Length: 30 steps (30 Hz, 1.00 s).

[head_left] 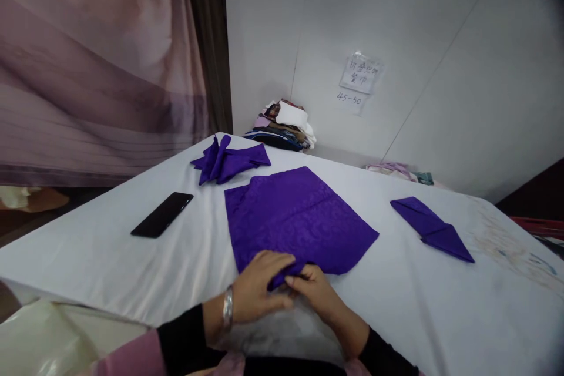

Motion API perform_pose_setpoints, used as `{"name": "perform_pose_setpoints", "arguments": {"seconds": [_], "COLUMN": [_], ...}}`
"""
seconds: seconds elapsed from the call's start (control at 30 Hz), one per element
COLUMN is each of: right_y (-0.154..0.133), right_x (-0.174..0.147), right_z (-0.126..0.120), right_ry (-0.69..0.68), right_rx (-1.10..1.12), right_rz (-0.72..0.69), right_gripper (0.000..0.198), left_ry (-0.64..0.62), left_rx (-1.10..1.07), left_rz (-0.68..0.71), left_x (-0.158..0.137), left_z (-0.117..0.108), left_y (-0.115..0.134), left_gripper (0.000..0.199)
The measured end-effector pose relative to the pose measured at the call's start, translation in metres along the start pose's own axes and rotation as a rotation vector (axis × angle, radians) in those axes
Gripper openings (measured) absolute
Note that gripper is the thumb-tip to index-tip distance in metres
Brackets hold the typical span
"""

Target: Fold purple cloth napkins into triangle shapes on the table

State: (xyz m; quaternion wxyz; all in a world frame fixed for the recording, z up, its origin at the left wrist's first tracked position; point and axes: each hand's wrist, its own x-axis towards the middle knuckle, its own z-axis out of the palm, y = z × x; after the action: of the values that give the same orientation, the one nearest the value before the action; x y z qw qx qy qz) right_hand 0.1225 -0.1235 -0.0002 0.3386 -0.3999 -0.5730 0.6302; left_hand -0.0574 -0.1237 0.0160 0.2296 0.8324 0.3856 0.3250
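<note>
A large purple napkin (304, 217) with a tone-on-tone pattern lies spread on the white-covered table, its near edge gathered into a small roll. My right hand (319, 291) pinches this rolled edge between thumb and fingers. From the left, my left hand (262, 285), with a silver bracelet at the wrist, curls its fingers over the same roll while its thumb sits lower, a little apart. Part of the near edge is hidden by my hands. At the back left stands a purple napkin folded into a pleated shape (224, 158). Another purple napkin, folded into a flat strip (434, 229), lies at the right.
A black phone (163, 215) lies on the left of the white tablecloth (440, 311). Behind the table are a clothes pile (284, 123) and more folded fabric (392, 170) against the wall. A handwritten paper sign (359, 73) hangs there; a pink curtain (101, 59) covers the left.
</note>
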Motion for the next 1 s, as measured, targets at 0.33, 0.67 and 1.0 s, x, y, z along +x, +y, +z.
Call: {"name": "perform_pose_setpoints", "arguments": {"seconds": [0.33, 0.67, 1.0], "right_y": [-0.005, 0.03, 0.014], "right_x": [-0.028, -0.011, -0.097], "right_z": [-0.044, -0.174, -0.238], "right_ry": [0.199, 0.407, 0.706], "right_rx": [-0.758, -1.251, -1.118], "right_rz": [-0.528, -0.359, -0.295], "right_gripper": [0.045, 0.053, 0.024], "left_ry": [0.131, 0.139, 0.607], "left_rx": [0.033, -0.117, 0.052], "left_rz": [0.021, 0.309, -0.046], "left_x": [-0.014, -0.007, -0.023], "left_z": [0.01, -0.029, -0.065], "left_y": [0.007, 0.04, 0.006], "left_gripper": [0.039, 0.032, 0.021]}}
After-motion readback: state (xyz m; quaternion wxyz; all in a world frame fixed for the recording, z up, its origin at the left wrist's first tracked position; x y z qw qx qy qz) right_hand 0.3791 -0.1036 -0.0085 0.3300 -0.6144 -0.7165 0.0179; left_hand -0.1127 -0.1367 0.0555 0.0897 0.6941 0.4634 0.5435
